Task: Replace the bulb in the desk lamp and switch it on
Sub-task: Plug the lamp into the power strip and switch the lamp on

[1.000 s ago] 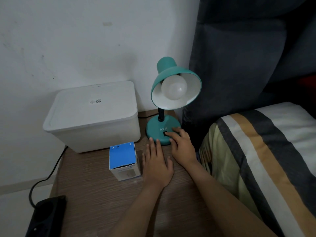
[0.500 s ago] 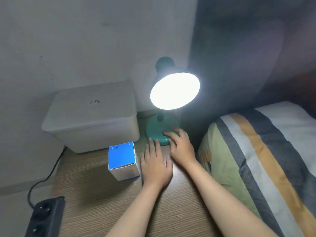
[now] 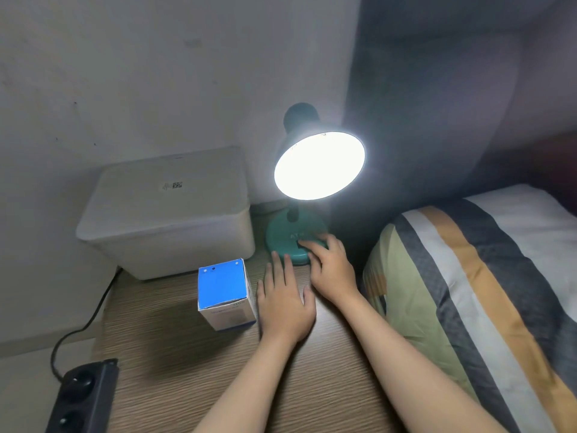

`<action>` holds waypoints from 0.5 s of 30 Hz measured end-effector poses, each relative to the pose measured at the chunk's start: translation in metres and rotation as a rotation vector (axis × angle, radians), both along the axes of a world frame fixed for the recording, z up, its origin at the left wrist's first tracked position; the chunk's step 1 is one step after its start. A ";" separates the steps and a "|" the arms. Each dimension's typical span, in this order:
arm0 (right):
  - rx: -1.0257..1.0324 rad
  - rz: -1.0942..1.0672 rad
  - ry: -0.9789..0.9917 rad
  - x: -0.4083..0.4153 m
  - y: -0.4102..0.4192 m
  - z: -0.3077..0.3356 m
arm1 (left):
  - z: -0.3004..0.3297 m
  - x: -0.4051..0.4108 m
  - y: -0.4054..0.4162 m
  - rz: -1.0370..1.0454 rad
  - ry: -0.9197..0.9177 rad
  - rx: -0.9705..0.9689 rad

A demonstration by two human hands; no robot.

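Lit desk lamp at the counter's back edge: your right hand, fingers spread on the base switch, could re-press it; left hand flat, empty.

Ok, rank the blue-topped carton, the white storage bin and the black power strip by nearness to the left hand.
1. blue-topped carton: right beside the left hand, on its left.
2. white storage bin: behind the carton, against the wall.
3. black power strip: far left, at the table's near corner.
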State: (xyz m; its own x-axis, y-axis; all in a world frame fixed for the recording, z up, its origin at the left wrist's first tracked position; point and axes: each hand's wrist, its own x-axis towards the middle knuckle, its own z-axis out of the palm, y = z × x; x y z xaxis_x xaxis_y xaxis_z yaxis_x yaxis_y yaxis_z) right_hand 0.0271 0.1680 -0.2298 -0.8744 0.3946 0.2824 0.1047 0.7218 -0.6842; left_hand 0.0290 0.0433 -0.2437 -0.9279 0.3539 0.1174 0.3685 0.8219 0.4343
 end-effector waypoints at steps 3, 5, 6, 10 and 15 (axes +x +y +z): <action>0.013 -0.003 -0.004 0.000 0.000 0.000 | -0.001 0.000 0.000 0.001 0.004 -0.004; 0.018 0.000 -0.007 0.000 0.000 0.000 | -0.001 -0.001 0.000 -0.001 0.001 -0.009; 0.018 0.000 -0.007 0.000 0.000 0.001 | -0.001 -0.001 0.000 -0.002 -0.002 -0.010; 0.015 -0.003 -0.008 0.000 0.000 0.001 | -0.001 -0.001 0.001 0.003 -0.009 -0.004; 0.008 -0.002 -0.014 0.000 0.000 0.001 | 0.002 0.001 0.000 -0.003 -0.001 0.006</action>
State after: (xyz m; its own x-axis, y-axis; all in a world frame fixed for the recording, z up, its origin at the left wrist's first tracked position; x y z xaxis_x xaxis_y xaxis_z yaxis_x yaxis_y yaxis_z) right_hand 0.0272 0.1682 -0.2288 -0.8775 0.3937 0.2737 0.1152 0.7272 -0.6767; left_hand 0.0297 0.0434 -0.2419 -0.9270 0.3558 0.1190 0.3705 0.8181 0.4399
